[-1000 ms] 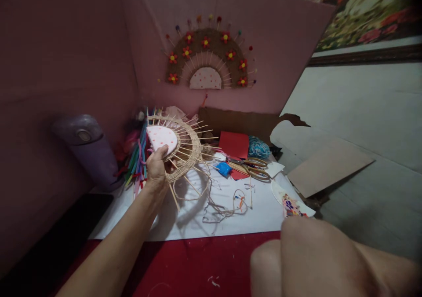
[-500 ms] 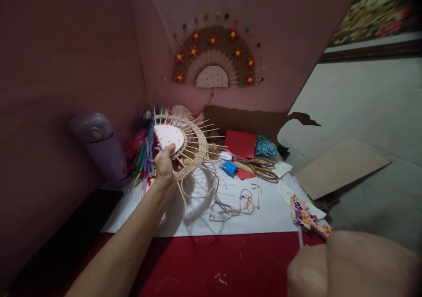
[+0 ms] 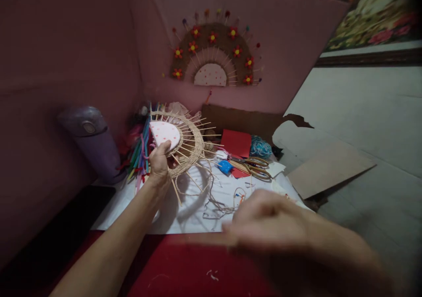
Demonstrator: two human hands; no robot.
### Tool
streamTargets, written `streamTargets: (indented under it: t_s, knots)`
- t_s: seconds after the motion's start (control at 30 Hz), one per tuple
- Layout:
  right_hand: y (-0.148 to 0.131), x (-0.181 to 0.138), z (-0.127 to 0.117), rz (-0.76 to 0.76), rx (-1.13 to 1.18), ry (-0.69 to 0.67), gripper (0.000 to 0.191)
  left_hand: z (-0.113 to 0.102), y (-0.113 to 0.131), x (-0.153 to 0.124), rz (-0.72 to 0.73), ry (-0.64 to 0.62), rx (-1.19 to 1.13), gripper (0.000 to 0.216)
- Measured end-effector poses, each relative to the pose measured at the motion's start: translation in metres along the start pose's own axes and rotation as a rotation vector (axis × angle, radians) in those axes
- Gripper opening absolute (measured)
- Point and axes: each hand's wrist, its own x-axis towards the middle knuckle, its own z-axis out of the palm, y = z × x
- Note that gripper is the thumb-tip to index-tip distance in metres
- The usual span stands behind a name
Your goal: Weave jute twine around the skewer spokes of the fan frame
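Note:
My left hand (image 3: pixel 160 158) grips a half-round twine-woven craft piece (image 3: pixel 194 152), thumb on its white, pink-dotted centre panel (image 3: pixel 165 133). Thin sticks fan out from the panel, and a band of twine is woven through them. A loose length of twine (image 3: pixel 212 196) trails from the band onto the table. In the lower right, my right hand (image 3: pixel 267 222) is blurred by motion, its fingers apparently closed. A faint, thin brown streak reaches left from its fingertips; I cannot make out what it is.
Scissors (image 3: pixel 260 169), red paper (image 3: pixel 236 143), blue yarn (image 3: pixel 261 146) and a small blue packet (image 3: pixel 225 167) lie right of the piece. A purple bottle (image 3: pixel 95 147) and coloured pipe cleaners (image 3: pixel 140 152) stand left. A finished half-round decoration (image 3: pixel 212 37) hangs on the pink board behind.
My right hand has swept in from the lower right corner toward the middle, over the table's front edge. My left hand keeps its hold on the craft piece; the view has shifted slightly.

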Motion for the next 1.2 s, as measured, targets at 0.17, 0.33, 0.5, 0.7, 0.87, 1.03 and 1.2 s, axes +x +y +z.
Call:
streamTargets:
  t_s: [0.17, 0.33, 0.5, 0.7, 0.87, 1.03, 1.2]
  knots:
    - [0.049, 0.036, -0.050, -0.099, -0.466, 0.586, 0.022, 0.000, 0.000, 0.000, -0.017, -0.015, -0.012, 0.014]
    - [0.131, 0.069, -0.097, 0.475, -1.185, 0.519, 0.014, 0.003, 0.002, -0.002, -0.012, 0.025, 0.002, 0.010]
    - [0.186, 0.069, -0.096, 0.645, -1.181, 0.361, 0.018, 0.003, 0.001, -0.004, -0.017, -0.047, 0.016, 0.015]
    - [0.210, 0.066, -0.093, 0.456, -1.148, 0.406, 0.024, 0.003, -0.003, -0.005, 0.041, -0.044, 0.003, 0.019]
    - [0.218, 0.070, -0.083, 0.241, -1.128, 0.405, 0.030, 0.007, -0.006, -0.015, 0.101, 0.007, 0.060, 0.019]
    - [0.211, 0.067, -0.064, 0.049, -0.884, 0.444, 0.023, 0.012, -0.010, -0.029, -0.019, -0.071, 0.010, 0.020]
    - [0.192, 0.060, -0.040, 0.135, -0.128, 0.312, 0.032, 0.012, -0.012, -0.028, 0.032, -0.195, -0.057, 0.020]
